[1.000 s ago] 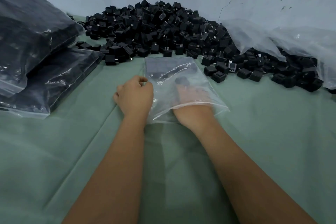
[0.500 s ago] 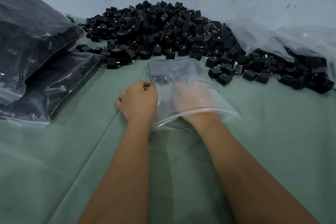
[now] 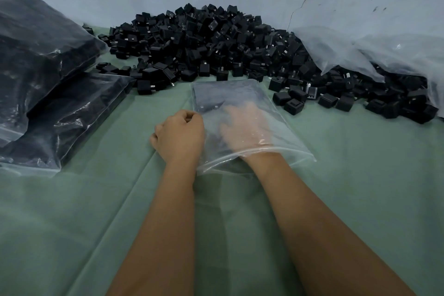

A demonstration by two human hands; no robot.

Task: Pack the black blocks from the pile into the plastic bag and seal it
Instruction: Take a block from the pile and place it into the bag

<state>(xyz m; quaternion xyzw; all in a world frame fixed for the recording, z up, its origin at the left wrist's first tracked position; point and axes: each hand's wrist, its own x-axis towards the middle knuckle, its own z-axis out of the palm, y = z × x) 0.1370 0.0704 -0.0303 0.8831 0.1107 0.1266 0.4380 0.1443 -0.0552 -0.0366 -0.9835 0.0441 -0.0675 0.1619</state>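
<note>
My left hand (image 3: 179,136) pinches the bag (image 3: 240,125) at its left edge, fingers curled on the plastic, so the mouth stays open toward me. My right hand (image 3: 242,131) is inside the bag, fingers spread and loose as far as the blurred film shows, probably settling the few blocks (image 3: 211,97) at its far end. The pile (image 3: 211,43) lies just beyond the bag, handy for the next handful. Filled bags (image 3: 48,79) crowd the far left and loose plastic (image 3: 374,53) the right; the green cloth (image 3: 360,175) near me gives open room.
</note>
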